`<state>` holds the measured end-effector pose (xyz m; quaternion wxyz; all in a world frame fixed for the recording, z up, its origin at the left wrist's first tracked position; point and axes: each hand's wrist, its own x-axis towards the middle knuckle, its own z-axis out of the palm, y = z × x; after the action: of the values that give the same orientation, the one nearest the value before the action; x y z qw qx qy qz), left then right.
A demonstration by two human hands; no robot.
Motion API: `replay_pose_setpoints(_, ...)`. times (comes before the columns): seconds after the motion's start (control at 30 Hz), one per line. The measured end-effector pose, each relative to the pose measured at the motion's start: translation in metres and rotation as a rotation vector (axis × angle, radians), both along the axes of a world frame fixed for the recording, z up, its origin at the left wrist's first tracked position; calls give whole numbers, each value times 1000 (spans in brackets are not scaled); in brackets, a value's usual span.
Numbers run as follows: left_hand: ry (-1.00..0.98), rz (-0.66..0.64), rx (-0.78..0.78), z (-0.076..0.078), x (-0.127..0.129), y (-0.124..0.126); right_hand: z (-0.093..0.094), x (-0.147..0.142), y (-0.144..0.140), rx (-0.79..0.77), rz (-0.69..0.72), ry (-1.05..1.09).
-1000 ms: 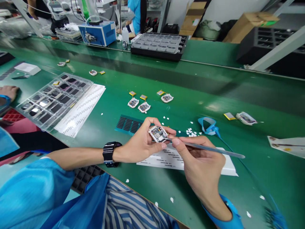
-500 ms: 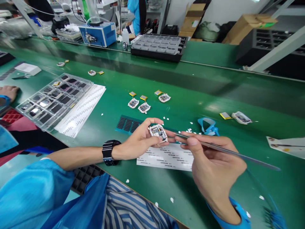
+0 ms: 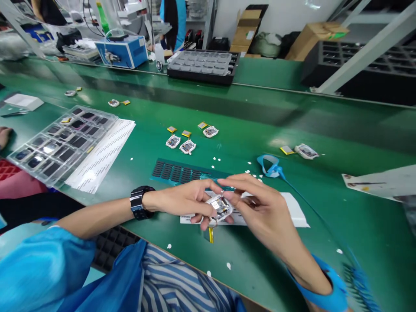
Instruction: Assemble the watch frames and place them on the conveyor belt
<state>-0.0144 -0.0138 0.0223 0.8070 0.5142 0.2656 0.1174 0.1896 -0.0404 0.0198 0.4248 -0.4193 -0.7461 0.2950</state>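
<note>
My left hand (image 3: 195, 201) grips a white watch case (image 3: 221, 208) with its circuit board facing up. A small yellow-edged battery (image 3: 211, 235) hangs from the case on its wire, below my fingers. My right hand (image 3: 256, 203) closes thumb and fingertips on the upper right edge of the same case. Whether tweezers are tucked in that palm is hidden. Under both hands lies a printed white sheet (image 3: 294, 210). Behind them is a sheet of black adhesive pieces (image 3: 175, 172), partly covered by my left hand.
Several similar watch cases with batteries, one being a case (image 3: 187, 146), lie farther back. A clear compartment tray (image 3: 61, 143) stands left, near another person's hand (image 3: 4, 137). A blue wrist strap (image 3: 270, 166) with a cord lies right. White scraps (image 3: 228, 265) dot the green bench (image 3: 325, 182).
The tweezers in my right hand no longer show, and its fingertips now touch the watch case. The case sits lower with its battery dangling in view. The camera view has shifted right.
</note>
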Motion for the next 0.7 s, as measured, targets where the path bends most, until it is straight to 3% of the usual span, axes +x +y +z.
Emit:
replay_pose_setpoints(0.07, 57, 13, 19, 1, 0, 0, 0, 1, 0, 30, 45, -5)
replay_pose_setpoints(0.27, 184, 142, 140, 0, 0, 4, -1, 5, 1, 97, 8, -71)
replay_pose_setpoints(0.47, 232, 116, 165, 1, -1, 6, -5, 3, -1, 267, 99, -156)
replay_pose_setpoints(0.7, 344, 161, 329, -2, -2, 6, -7, 1, -4, 352, 69, -259)
